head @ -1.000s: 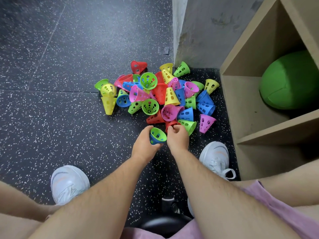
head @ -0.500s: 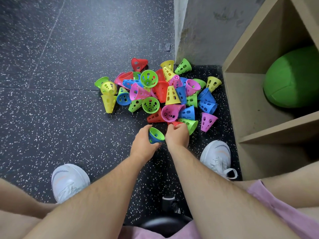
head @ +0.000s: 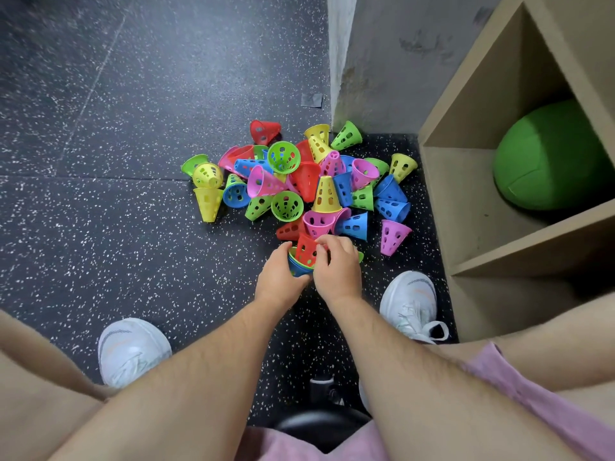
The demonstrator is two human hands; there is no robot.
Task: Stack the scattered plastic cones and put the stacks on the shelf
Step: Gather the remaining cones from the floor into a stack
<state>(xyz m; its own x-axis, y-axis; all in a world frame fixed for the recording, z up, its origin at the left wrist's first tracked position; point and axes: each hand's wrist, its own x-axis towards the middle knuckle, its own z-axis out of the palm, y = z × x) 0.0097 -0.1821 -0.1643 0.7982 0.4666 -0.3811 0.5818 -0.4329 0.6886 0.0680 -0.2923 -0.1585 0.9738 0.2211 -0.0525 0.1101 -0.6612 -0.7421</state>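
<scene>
A heap of small perforated plastic cones (head: pixel 306 181) in red, yellow, green, blue and pink lies on the dark speckled floor. At its near edge my left hand (head: pixel 279 277) grips a short stack, a green cone nested in a blue cone (head: pixel 296 266), mouth up. My right hand (head: pixel 337 264) holds a red cone (head: pixel 307 249) by its narrow end, its wide end sitting in the mouth of that stack. The wooden shelf (head: pixel 519 254) stands at the right, its lower compartment open beside my right shoe.
A green ball (head: pixel 552 154) fills the shelf's upper compartment. A grey wall corner (head: pixel 342 61) rises behind the heap. My white shoes (head: pixel 133 351) flank my arms, and a black round stool base (head: pixel 322 424) sits between my legs.
My right hand has picked the red cone off the heap's edge and brought it left onto the green-and-blue stack in my left hand. The view has shifted slightly.
</scene>
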